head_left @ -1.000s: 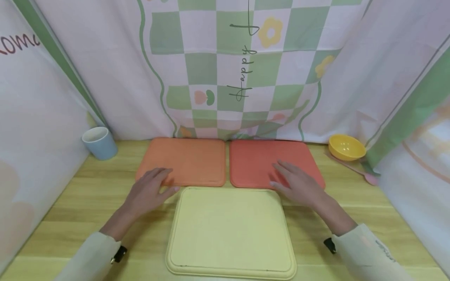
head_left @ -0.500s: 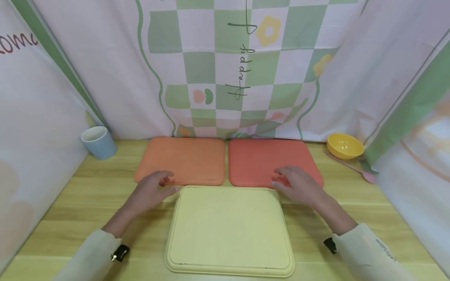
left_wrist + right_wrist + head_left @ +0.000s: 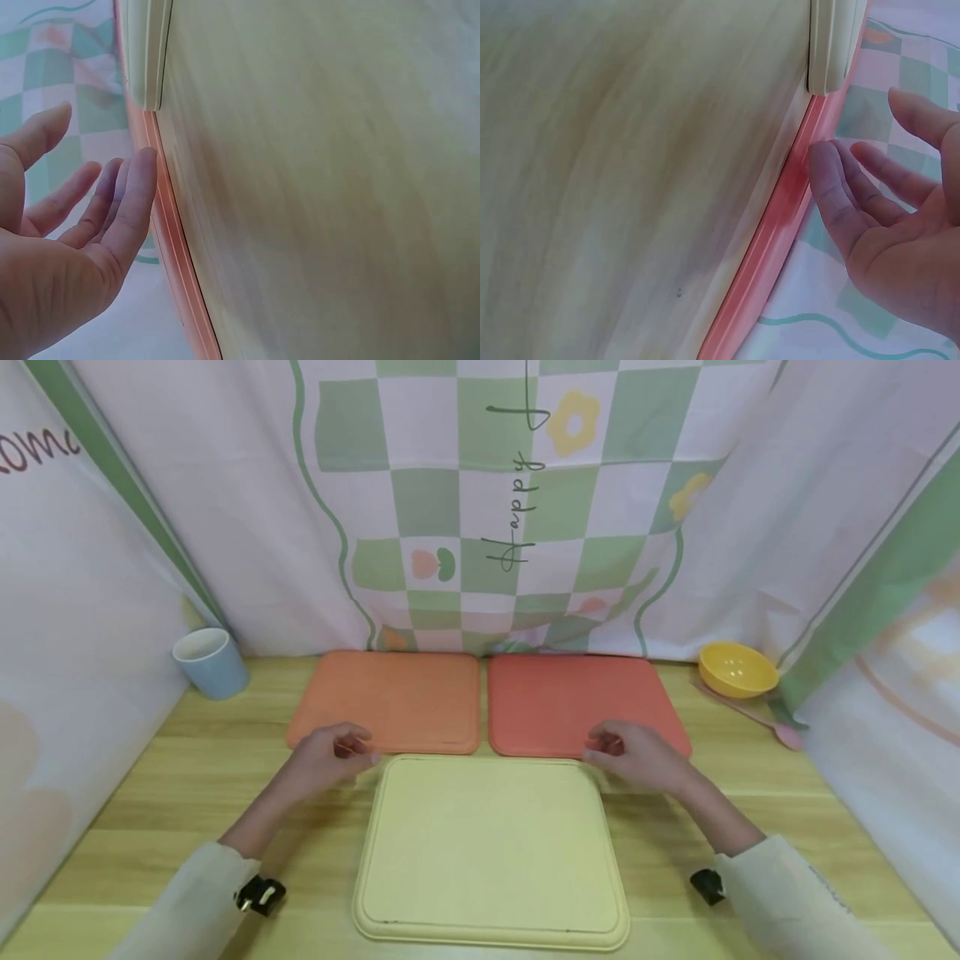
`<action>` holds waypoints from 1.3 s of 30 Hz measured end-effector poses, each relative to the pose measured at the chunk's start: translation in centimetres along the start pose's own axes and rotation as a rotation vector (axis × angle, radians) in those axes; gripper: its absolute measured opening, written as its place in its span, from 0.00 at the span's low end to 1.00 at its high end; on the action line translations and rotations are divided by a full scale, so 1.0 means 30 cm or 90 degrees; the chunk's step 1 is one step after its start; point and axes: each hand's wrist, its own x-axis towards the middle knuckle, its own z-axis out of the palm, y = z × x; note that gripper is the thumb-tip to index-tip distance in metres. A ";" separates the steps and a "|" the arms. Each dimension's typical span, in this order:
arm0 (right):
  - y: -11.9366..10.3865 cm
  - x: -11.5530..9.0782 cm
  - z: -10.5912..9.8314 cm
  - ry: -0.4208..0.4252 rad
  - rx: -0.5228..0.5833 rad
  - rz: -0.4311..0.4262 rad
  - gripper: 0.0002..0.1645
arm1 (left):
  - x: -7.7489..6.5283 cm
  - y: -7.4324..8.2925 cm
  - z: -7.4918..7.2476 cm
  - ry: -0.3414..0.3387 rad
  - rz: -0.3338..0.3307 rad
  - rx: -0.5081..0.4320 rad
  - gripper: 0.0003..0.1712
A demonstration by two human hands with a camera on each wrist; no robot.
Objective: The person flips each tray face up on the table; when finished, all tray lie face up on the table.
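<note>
Three rectangular boards with rounded corners lie on the wood-grain table: an orange board (image 3: 397, 693) back left, a red board (image 3: 573, 697) back right, and a pale yellow board (image 3: 491, 852) in front. My left hand (image 3: 318, 767), fingers loosely bent and holding nothing, is over the orange board's near edge, beside the yellow board's far left corner. My right hand (image 3: 641, 762) mirrors it at the red board's near edge. Both wrist views show thumb and fingers apart with nothing between them. Whether the little-finger sides touch the boards, I cannot tell.
At the back left stands a light blue cup (image 3: 212, 664). A yellow bowl (image 3: 738, 670) sits back right, with a pink spoon (image 3: 787, 737) beside it. Printed curtains (image 3: 277, 527) close off the back and both sides of the table (image 3: 150, 827).
The fingers of both hands have gone from nearly straight to loosely bent. Both hands have drawn slightly back toward me. All three boards stay in place.
</note>
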 end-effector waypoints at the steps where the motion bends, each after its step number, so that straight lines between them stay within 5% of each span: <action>1: 0.000 0.000 -0.001 -0.005 0.007 0.005 0.21 | 0.000 0.001 0.001 -0.006 -0.003 -0.012 0.27; 13: -0.001 -0.010 0.010 -0.085 0.179 0.134 0.19 | 0.012 0.013 0.017 -0.069 -0.075 -0.151 0.27; 33: 0.007 -0.006 0.023 -0.087 0.312 0.248 0.20 | 0.036 0.009 0.063 -0.086 -0.130 -0.152 0.24; 39: -0.010 -0.008 0.026 -0.105 0.277 0.225 0.25 | 0.035 0.008 0.077 -0.071 -0.129 -0.137 0.23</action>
